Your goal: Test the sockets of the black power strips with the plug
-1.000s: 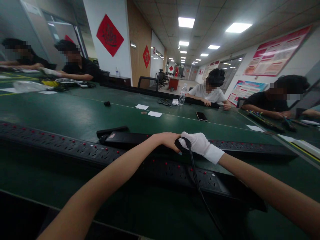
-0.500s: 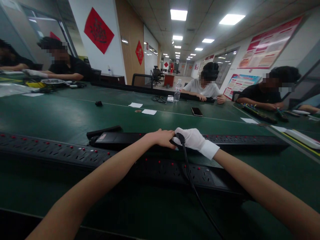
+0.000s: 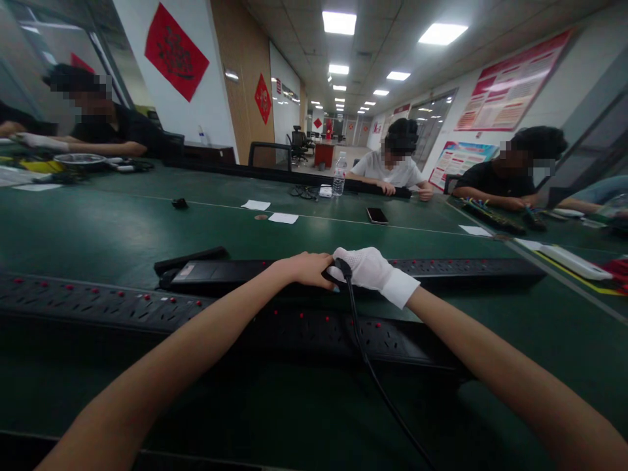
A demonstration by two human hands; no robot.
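Right hand, white-gloved, mid-frame, grasping a black plug; its cord drops to the bottom edge, right of centre. Left hand, bare, meets it from the left, fingers curled near the plug, can't tell if it's gripping. Near power strip spans left edge to lower right on the green counter, far power strip behind both hands, phone above right of centre

light is shed from rectangular white ceiling panels, their centres washed out; a pale sheen is cast on the flat dark-green counter, its near edge sunk in shadow. both sides are stretched and softly blurred.
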